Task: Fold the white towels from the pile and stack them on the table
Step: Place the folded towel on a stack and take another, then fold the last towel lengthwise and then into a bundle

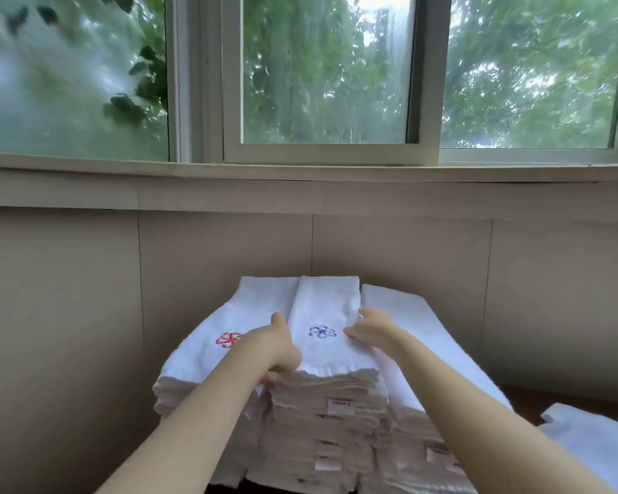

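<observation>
we note: left hand (280, 345) grips the left edge of the top towel (327, 308), thumb on top, fingers curled under. right hand (366, 331) curls round its right edge. the towel lies between both hands on the middle stack (336, 404). red-flower stack (207, 336) just left of the left hand.

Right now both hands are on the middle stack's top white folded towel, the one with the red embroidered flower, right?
No. Head view: left hand and right hand are on the top white folded towel of the middle stack, but its embroidered flower is blue; the red flower is on the left stack.
</observation>
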